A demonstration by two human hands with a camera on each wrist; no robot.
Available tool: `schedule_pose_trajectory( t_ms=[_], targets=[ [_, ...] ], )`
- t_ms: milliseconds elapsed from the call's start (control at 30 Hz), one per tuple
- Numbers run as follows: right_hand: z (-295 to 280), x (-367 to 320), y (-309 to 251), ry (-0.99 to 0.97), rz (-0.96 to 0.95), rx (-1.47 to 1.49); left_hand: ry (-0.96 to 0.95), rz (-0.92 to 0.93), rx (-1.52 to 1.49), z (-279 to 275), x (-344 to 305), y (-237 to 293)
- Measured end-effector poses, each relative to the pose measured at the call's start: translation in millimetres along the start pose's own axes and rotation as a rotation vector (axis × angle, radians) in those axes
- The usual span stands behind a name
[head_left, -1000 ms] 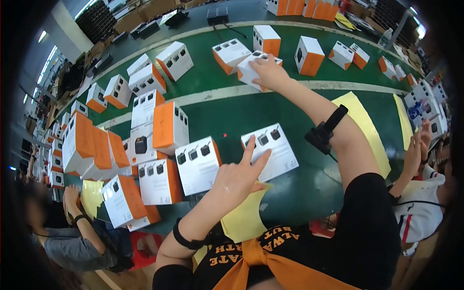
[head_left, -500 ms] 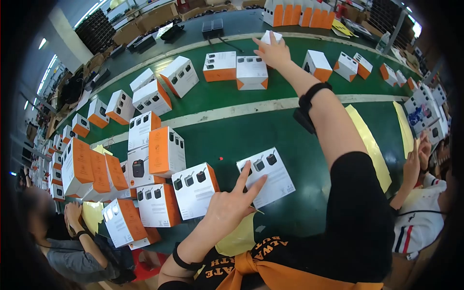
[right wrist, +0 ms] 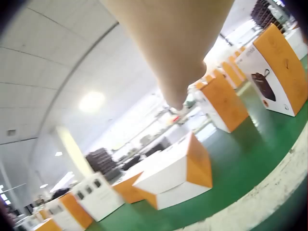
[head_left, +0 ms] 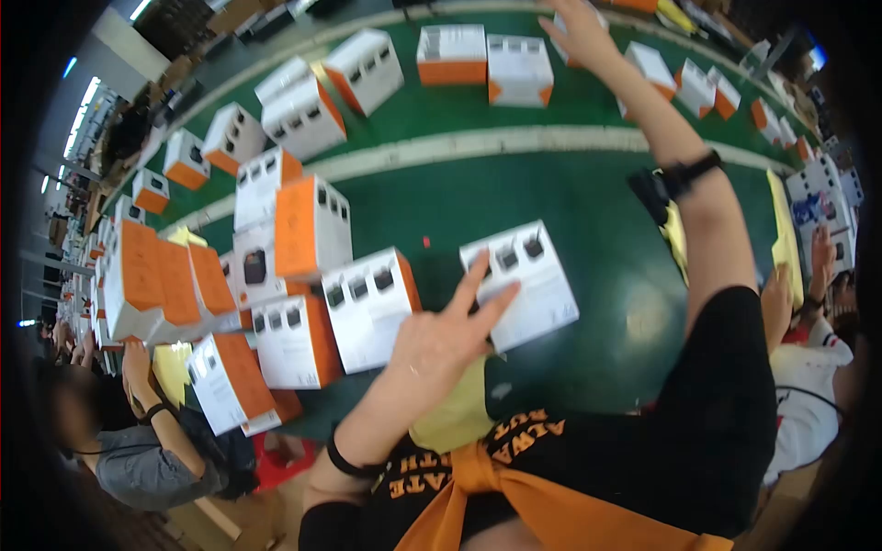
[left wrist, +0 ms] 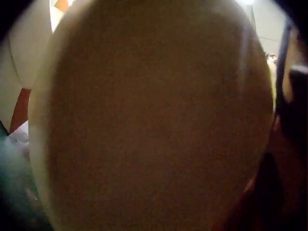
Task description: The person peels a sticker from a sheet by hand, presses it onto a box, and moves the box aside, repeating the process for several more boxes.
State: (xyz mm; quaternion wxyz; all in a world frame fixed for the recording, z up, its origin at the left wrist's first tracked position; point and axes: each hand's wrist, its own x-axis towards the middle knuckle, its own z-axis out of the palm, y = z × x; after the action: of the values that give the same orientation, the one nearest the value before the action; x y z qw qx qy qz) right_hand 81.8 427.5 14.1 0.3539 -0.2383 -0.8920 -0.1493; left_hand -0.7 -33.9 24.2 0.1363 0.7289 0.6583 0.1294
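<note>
In the head view my left hand point(head_left: 441, 344) lies with two straight, spread fingers on the printed top of a white box point(head_left: 542, 298); its other fingers are hidden beneath. A yellow sheet point(head_left: 455, 409) shows under that hand. My right arm stretches far across the green surface. At the top edge my right hand point(head_left: 585, 39) is spread over a small white-and-orange box, its fingertips partly cut off. In the right wrist view the right hand point(right wrist: 178, 62) overlaps the near edge of an orange-and-white box point(right wrist: 224, 103). The left wrist view is mostly blocked by skin.
Printed boxes point(head_left: 372, 308) are grouped at my left, some stacked point(head_left: 312, 225). More boxes point(head_left: 519, 69) stand along the far green strip point(head_left: 441, 110), beyond a pale rail point(head_left: 459, 147). People sit on both sides point(head_left: 152, 464). A yellow sheet point(head_left: 785, 239) lies at the right.
My right hand has left the box it touched at first, now standing straight beside its neighbour, and moved to a smaller box farther back. My left hand stays on its box; the head view has shifted.
</note>
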Motion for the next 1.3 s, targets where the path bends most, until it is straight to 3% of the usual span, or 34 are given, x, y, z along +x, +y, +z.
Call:
schedule_pose_trajectory(
  t_ms=[100, 167, 233, 300, 400, 500, 567, 633, 667, 733, 767, 900, 933, 1033, 1067, 1167, 1300],
  targets=[
    [-141.0, -62.8, -123.5, -0.471, 0.004, 0.59, -0.049, -0.016, 0.027, -19.7, -11.5, 5.0],
    [-175.5, -124.4, -161.1, -0.558, -0.175, 0.674, -0.085, -0.055, 0.038, -30.9, -19.8, 6.5],
    [-185.8, -162.8, -178.7, -0.752, -0.052, 0.781, -0.049, -0.012, -0.022, -36.1, -23.9, 3.8],
    [-187.5, -170.5, -198.0, -0.793, -0.077, 0.673, 0.04, 0.071, -0.048, -37.1, -27.3, 3.7],
    [-197.3, -179.3, -216.9, -0.73, -0.025, 0.617, -0.023, -0.129, -0.119, -39.1, -30.8, 8.6],
    [-228.6, -201.4, -232.9, -0.762, -0.006, 0.592, -0.013, -0.005, -0.14, -32.2, -46.4, -0.6],
    [-245.6, -209.7, -242.1, -0.739, 0.022, 0.531, 0.089, 0.084, -0.195, -39.2, -51.8, 1.0],
    [-268.9, -193.7, -234.4, -0.514, -0.016, 0.373, 0.196, -0.233, -0.546, -66.2, -48.8, 25.3],
    [-277.2, -182.9, -236.3, -0.502, -0.024, 0.368, 0.238, -0.158, -0.676, -68.6, -46.5, 30.3],
    [-289.3, -161.6, -258.0, -0.4, 0.273, 1.328, 0.241, -0.059, -0.75, -72.2, -31.4, 42.5],
    [-288.5, -157.4, -271.7, -0.361, 0.426, 1.514, 0.232, 0.032, -0.827, -73.7, -23.8, 47.8],
    [-299.1, -154.0, -272.8, -0.23, 0.575, 1.559, 0.358, 0.121, -1.034, -64.2, -22.4, 43.2],
    [-300.7, -156.9, -273.5, -0.176, 0.665, 1.573, 0.33, -0.016, -1.129, -61.8, -29.7, 44.6],
    [-305.2, -155.3, -266.2, -0.261, 0.62, 1.522, 0.334, -0.083, -1.137, -56.6, -32.3, 48.9],
    [-304.0, -154.9, -263.7, -0.241, 0.531, 1.452, 0.354, -0.07, -1.112, -56.2, -29.5, 51.2],
    [-310.4, -152.7, -263.4, -0.228, 0.608, 1.382, 0.337, -0.066, -1.088, -61.2, -26.9, 57.6],
    [-296.6, -152.6, -260.7, -0.09, 0.428, 1.29, 0.418, -0.01, -1.001, -57.3, -32.0, 59.1]
  ],
)
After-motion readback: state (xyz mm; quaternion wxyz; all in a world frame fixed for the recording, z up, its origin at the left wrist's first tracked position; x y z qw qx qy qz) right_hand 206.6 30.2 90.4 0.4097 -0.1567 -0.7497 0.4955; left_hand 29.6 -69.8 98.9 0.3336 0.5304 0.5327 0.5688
